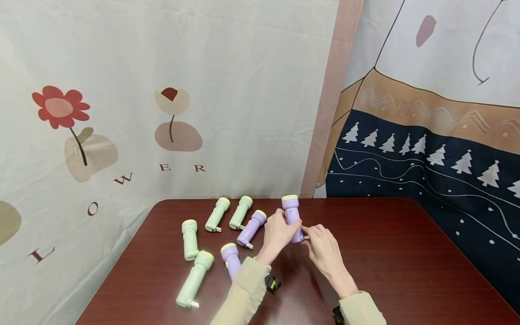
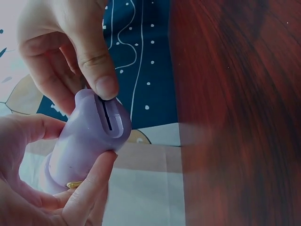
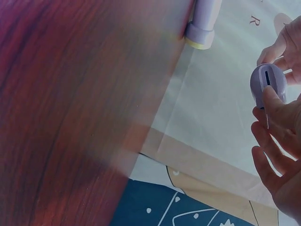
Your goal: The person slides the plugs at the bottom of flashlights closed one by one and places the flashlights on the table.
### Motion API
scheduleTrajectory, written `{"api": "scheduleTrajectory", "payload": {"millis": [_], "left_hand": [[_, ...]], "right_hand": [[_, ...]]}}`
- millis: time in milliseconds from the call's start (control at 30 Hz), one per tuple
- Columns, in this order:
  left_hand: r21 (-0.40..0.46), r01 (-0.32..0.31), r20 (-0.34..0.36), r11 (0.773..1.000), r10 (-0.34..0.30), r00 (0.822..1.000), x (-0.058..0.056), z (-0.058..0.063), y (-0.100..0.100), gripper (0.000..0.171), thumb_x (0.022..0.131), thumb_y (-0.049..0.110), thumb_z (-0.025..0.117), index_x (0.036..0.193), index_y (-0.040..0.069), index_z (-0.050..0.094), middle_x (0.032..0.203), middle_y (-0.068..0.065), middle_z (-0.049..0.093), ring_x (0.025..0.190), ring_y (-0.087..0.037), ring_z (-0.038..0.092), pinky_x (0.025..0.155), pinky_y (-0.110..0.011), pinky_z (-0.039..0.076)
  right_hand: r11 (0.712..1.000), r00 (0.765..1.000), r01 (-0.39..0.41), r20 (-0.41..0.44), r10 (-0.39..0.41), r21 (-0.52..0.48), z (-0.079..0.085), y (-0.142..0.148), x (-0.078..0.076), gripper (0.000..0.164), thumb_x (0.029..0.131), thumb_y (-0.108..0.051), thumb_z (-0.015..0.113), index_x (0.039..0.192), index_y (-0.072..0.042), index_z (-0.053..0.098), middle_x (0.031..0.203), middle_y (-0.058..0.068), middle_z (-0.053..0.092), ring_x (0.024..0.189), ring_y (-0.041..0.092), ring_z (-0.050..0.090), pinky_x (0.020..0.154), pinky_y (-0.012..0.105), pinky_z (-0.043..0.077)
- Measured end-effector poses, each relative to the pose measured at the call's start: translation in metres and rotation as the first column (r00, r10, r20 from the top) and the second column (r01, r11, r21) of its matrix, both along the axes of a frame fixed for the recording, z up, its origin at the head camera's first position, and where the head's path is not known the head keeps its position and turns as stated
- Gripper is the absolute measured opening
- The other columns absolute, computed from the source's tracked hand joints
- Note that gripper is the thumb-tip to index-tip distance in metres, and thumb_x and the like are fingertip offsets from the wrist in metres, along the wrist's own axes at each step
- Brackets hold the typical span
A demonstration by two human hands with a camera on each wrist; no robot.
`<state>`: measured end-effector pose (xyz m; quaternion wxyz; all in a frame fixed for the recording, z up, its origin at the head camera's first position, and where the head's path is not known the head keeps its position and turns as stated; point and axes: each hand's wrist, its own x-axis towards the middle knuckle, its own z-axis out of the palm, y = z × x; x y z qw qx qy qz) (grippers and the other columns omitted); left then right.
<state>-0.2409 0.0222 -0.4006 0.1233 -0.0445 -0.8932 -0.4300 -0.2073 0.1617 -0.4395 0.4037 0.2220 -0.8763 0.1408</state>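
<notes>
A purple flashlight with a pale yellow rim is held up over the back of the table, lens end upward. My left hand grips its barrel, thumb and fingers wrapped around it. At the base, my right hand pinches a small whitish tab that sticks out sideways. In the left wrist view the base shows a dark slot, and the right thumb presses at one end of it. A small yellow part sits on the barrel near the left fingers.
Left of the hands on the dark red table lie purple flashlights, one partly behind the left sleeve. Several pale green flashlights lie farther left. Printed cloths hang behind the table's back edge.
</notes>
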Motion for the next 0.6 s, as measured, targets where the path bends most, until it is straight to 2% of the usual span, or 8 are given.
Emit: {"api": "scheduleTrajectory", "payload": {"millis": [233,600], "left_hand": [[-0.002,-0.029,-0.007,1.0,0.029,1.0,0.0013,-0.0012,0.0013,0.038,0.071,0.034,0.075,0.088,0.006,0.057,0.074,-0.007,0.063,0.062,-0.018,0.055,0.054,-0.027,0.041],[0.011,-0.033,-0.024,0.999,0.033,0.999,0.0009,-0.0024,0.0028,0.038,0.071,0.034,0.075,0.087,0.005,0.056,0.073,-0.006,0.062,0.061,-0.016,0.053,0.055,-0.025,0.04]], "right_hand": [[1.0,1.0,-0.024,0.0,0.024,-0.017,-0.0032,0.0007,-0.0015,0.04,0.059,0.004,0.084,0.095,0.0,0.068,0.081,0.007,0.066,0.076,0.019,0.058,0.067,0.03,0.049],[0.999,0.998,-0.051,-0.045,0.051,-0.015,-0.0031,0.0038,-0.0025,0.039,0.059,0.005,0.084,0.094,0.0,0.067,0.079,0.007,0.064,0.074,0.019,0.057,0.064,0.03,0.049]]}}
